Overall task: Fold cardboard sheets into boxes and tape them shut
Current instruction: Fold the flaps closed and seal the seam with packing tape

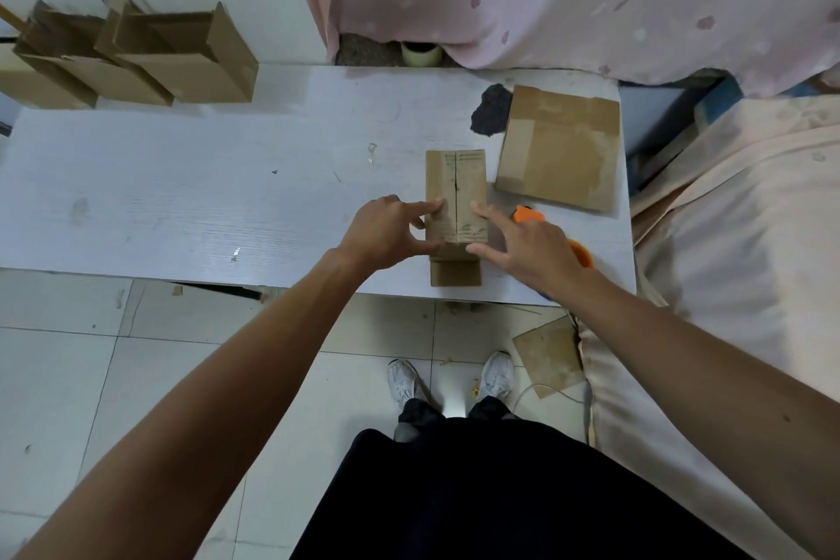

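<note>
Under our fingers (pixel 429 206), near the table's (pixel 182 196) front edge, stood the box (pixel 456 177): our left hand (pixel 382 232) gripped its near corner, our right hand (pixel 522 250) lay spread on the other flap. If we lifted off, we judged, the untaped seam could spring open. The tape dispenser (pixel 528 214) sat half hidden beside the right fingers; beyond lay a cardboard sheet (pixel 561 146), and folded boxes (pixel 182 59) far left.

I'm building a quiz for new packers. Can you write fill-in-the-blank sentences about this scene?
The left hand holds and the right hand touches the small box, whose top flaps are ____.
The tape dispenser by the right hand is coloured ____.
The flat cardboard sheet lies on the box's ____ side.
Missing words: closed; orange; right.
</note>
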